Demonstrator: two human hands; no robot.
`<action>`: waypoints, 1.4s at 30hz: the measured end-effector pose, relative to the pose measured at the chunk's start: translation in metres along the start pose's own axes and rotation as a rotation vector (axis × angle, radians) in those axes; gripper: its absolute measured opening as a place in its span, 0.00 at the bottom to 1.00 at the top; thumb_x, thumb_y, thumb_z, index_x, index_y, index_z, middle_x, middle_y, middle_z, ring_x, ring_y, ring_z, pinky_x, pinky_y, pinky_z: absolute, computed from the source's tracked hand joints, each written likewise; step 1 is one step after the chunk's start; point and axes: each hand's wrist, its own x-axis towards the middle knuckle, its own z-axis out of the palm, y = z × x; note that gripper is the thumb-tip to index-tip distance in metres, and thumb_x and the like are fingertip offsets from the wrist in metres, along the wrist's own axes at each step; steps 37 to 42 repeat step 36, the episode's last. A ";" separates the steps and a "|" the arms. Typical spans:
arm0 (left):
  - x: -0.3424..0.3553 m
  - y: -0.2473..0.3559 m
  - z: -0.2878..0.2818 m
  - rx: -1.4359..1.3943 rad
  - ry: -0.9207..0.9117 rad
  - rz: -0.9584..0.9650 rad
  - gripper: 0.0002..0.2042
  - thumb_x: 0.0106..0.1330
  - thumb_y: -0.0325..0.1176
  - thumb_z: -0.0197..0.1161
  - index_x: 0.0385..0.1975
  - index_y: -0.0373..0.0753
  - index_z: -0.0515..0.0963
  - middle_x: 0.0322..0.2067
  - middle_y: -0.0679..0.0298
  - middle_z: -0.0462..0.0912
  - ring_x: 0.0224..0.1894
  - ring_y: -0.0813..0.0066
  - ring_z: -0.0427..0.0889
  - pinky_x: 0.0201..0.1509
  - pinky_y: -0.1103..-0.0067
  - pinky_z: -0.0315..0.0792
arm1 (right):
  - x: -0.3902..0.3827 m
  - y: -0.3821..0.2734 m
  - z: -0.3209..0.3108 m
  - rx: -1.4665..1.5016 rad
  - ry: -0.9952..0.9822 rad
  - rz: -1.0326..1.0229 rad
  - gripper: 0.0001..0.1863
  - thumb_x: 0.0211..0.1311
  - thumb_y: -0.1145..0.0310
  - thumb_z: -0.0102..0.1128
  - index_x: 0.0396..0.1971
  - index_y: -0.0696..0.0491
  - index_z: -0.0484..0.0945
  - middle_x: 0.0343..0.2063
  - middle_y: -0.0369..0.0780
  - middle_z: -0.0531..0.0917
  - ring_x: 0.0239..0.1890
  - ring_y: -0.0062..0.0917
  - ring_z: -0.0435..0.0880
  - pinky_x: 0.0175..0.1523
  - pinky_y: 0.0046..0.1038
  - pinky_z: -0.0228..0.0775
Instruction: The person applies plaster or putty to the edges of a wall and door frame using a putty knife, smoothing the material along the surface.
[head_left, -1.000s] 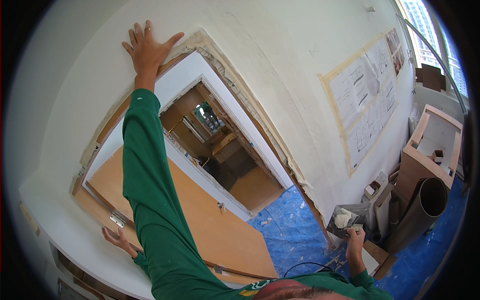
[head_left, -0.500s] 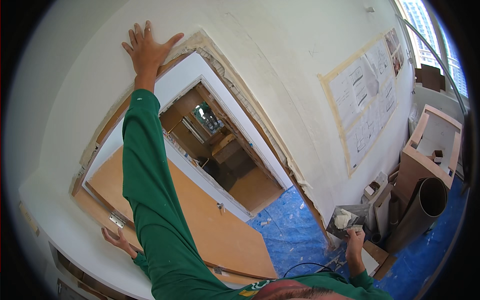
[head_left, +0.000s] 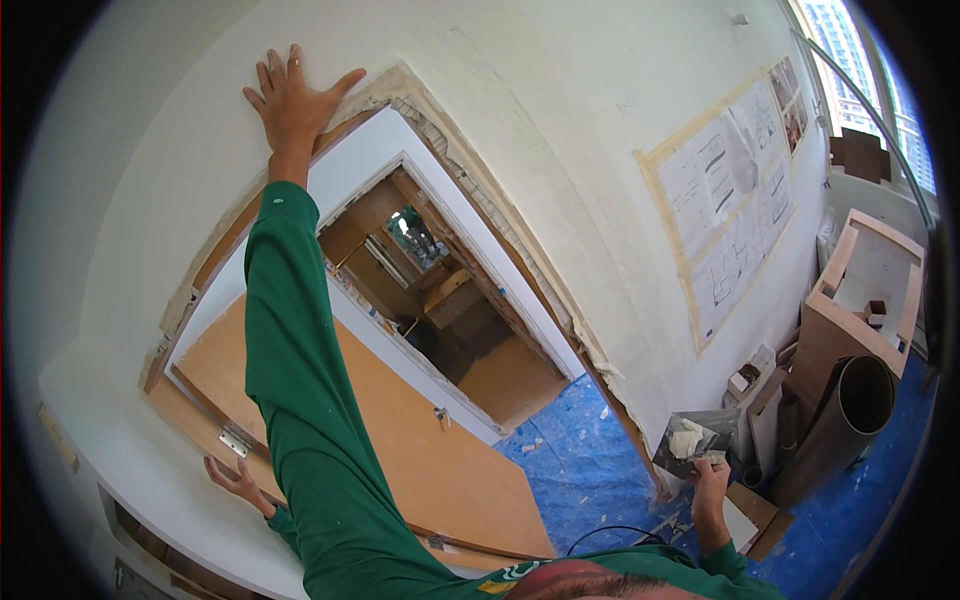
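Note:
My left hand (head_left: 290,105) is spread flat with its fingers apart on the white wall (head_left: 440,60), beside the rough upper corner of the door frame (head_left: 345,128). Down at the right, my right hand (head_left: 711,485) is closed on the near edge of a plasterer's hawk (head_left: 664,457), a flat, square grey plate. A lump of white plaster (head_left: 685,440) lies on it. At the lower left, another hand (head_left: 240,487) in a green sleeve has its fingers apart near a door hinge (head_left: 234,441). Its arm goes behind my left arm, and I cannot tell whose it is.
An orange-brown door (head_left: 400,430) with a metal handle stands open below the frame. Blue sheeting (head_left: 570,470) covers the floor. Along the right are a dark tube (head_left: 850,410), a wooden cabinet (head_left: 850,320) and loose boards. Taped drawings (head_left: 720,200) hang on the wall.

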 end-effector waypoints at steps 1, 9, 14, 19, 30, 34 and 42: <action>0.000 0.000 0.001 -0.001 0.001 0.001 0.58 0.47 0.84 0.50 0.72 0.42 0.59 0.72 0.46 0.54 0.76 0.49 0.46 0.75 0.47 0.36 | 0.000 -0.001 0.000 0.000 -0.010 0.000 0.13 0.60 0.76 0.56 0.46 0.58 0.75 0.39 0.38 0.82 0.37 0.25 0.84 0.41 0.29 0.79; 0.000 0.002 -0.003 0.018 0.000 0.004 0.58 0.48 0.83 0.50 0.71 0.41 0.60 0.71 0.46 0.55 0.76 0.48 0.48 0.75 0.47 0.37 | 0.000 0.001 -0.002 0.005 0.011 -0.009 0.13 0.60 0.76 0.55 0.46 0.60 0.75 0.39 0.40 0.82 0.37 0.25 0.84 0.42 0.30 0.80; 0.000 0.002 -0.003 0.024 -0.003 -0.002 0.57 0.48 0.83 0.51 0.71 0.42 0.60 0.71 0.46 0.55 0.76 0.49 0.48 0.75 0.47 0.37 | -0.004 -0.006 0.002 0.011 0.004 -0.008 0.13 0.60 0.76 0.55 0.45 0.59 0.75 0.38 0.39 0.82 0.36 0.25 0.84 0.41 0.29 0.80; 0.000 0.004 -0.006 0.043 -0.018 -0.010 0.57 0.48 0.83 0.50 0.71 0.42 0.59 0.72 0.47 0.54 0.76 0.50 0.48 0.75 0.48 0.38 | -0.005 -0.007 -0.002 -0.001 0.041 -0.011 0.12 0.59 0.76 0.56 0.43 0.58 0.75 0.36 0.38 0.82 0.35 0.24 0.84 0.39 0.28 0.79; 0.002 0.003 -0.002 0.002 -0.019 -0.006 0.56 0.50 0.82 0.51 0.71 0.42 0.59 0.72 0.47 0.53 0.76 0.47 0.46 0.74 0.46 0.36 | -0.010 -0.009 -0.003 -0.004 0.005 -0.002 0.13 0.60 0.76 0.55 0.46 0.58 0.74 0.38 0.39 0.82 0.38 0.25 0.84 0.40 0.29 0.80; -0.005 0.006 0.005 0.003 -0.061 0.078 0.52 0.56 0.79 0.49 0.72 0.43 0.59 0.73 0.47 0.52 0.75 0.44 0.46 0.74 0.45 0.35 | -0.010 -0.009 -0.003 -0.009 -0.010 0.010 0.15 0.60 0.76 0.55 0.47 0.58 0.74 0.41 0.39 0.82 0.40 0.25 0.84 0.42 0.29 0.80; -0.008 0.009 0.006 0.013 -0.084 0.111 0.50 0.57 0.78 0.48 0.72 0.44 0.58 0.73 0.47 0.52 0.75 0.43 0.45 0.74 0.45 0.35 | -0.009 -0.007 -0.006 -0.018 -0.004 0.017 0.16 0.60 0.76 0.56 0.49 0.58 0.73 0.41 0.39 0.82 0.40 0.25 0.84 0.44 0.30 0.80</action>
